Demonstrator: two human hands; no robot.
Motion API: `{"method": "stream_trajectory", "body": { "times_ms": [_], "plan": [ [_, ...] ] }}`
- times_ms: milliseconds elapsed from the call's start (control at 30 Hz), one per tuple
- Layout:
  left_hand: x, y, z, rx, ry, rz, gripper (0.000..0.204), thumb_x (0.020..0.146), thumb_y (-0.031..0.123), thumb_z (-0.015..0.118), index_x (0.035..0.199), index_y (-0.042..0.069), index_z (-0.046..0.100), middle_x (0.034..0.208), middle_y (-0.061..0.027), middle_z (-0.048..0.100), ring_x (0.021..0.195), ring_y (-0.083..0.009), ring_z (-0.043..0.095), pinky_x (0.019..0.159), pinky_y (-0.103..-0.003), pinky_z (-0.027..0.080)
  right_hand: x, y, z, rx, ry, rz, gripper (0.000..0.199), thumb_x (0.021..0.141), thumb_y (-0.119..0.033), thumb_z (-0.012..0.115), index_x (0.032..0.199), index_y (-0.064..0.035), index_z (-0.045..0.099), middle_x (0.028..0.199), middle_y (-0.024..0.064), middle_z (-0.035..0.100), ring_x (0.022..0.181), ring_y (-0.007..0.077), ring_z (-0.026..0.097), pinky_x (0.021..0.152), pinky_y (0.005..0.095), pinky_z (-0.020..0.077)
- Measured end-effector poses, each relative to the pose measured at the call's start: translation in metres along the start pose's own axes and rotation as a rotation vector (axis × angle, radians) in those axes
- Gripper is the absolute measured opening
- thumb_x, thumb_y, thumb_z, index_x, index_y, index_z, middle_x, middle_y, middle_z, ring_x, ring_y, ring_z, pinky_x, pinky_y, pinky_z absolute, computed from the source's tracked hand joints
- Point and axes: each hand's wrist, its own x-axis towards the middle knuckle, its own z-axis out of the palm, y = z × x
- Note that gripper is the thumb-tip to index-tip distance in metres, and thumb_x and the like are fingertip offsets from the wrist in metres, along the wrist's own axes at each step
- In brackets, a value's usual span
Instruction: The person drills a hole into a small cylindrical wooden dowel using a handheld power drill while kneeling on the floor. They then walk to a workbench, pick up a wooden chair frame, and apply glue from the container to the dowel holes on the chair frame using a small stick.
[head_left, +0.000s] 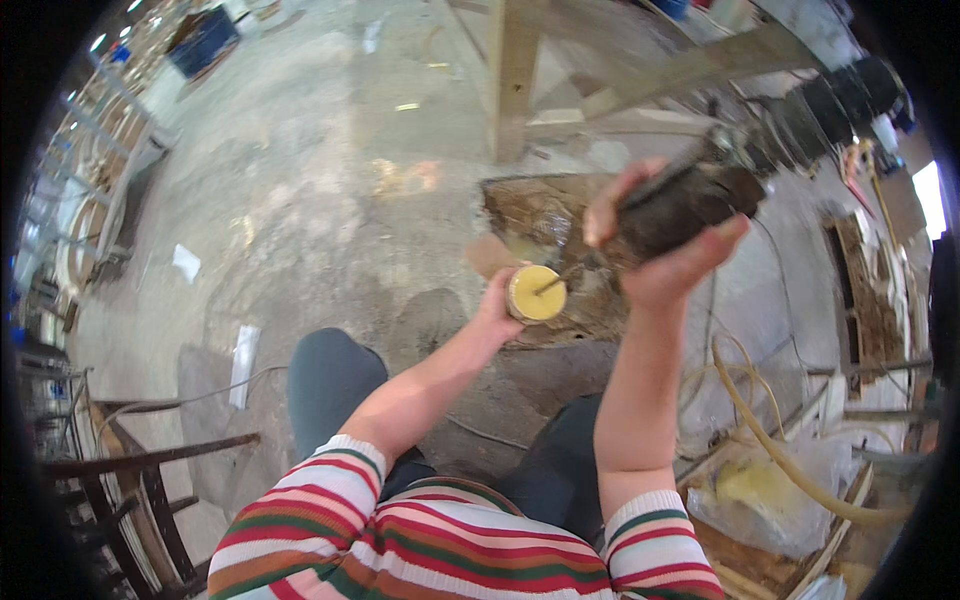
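Yellow round block (537,293) sits clamped in my L hand (497,308) over my knees, R hand (668,240) wrapped tight on a dark power drill (690,200) w/ bit touching its centre, so hole looks barely begun, most left.

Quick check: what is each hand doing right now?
Left hand: closed around a round yellow piece.
Right hand: closed around a dark power tool, its tip at the piece.
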Motion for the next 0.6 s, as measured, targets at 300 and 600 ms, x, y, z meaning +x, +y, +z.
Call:
{"method": "stream_trajectory", "body": {
  "times_ms": [300,600],
  "plan": [
    [-0.0008,0.0034,0.002,-0.01,0.022,0.018,0.023,0.082,0.022,0.046,0.099,0.009,0.054,0.097,-0.0083,0.059,0.09,-0.0272,0.058,0.081,-0.048,0.047,0.0025,-0.0032,0.0011,0.018,-0.005,-0.023,0.088,0.061,-0.085,0.035,0.079,0.0002,0.048,0.054,0.0097,0.049,0.047,0.0199,0.048,0.046,0.0299,0.0393],
    [0.0044,0.0041,-0.0022,0.002,-0.012,0.048,0.021,0.081,0.021,0.048,0.099,0.011,0.054,0.095,-0.0063,0.059,0.091,-0.0249,0.057,0.081,-0.044,0.047,0.0024,-0.0034,0.0006,0.022,0.027,-0.026,0.089,0.06,-0.085,0.035,0.081,0.0,0.049,0.055,0.0103,0.049,0.048,0.0216,0.049,0.047,0.0323,0.0402]
  ]
}}
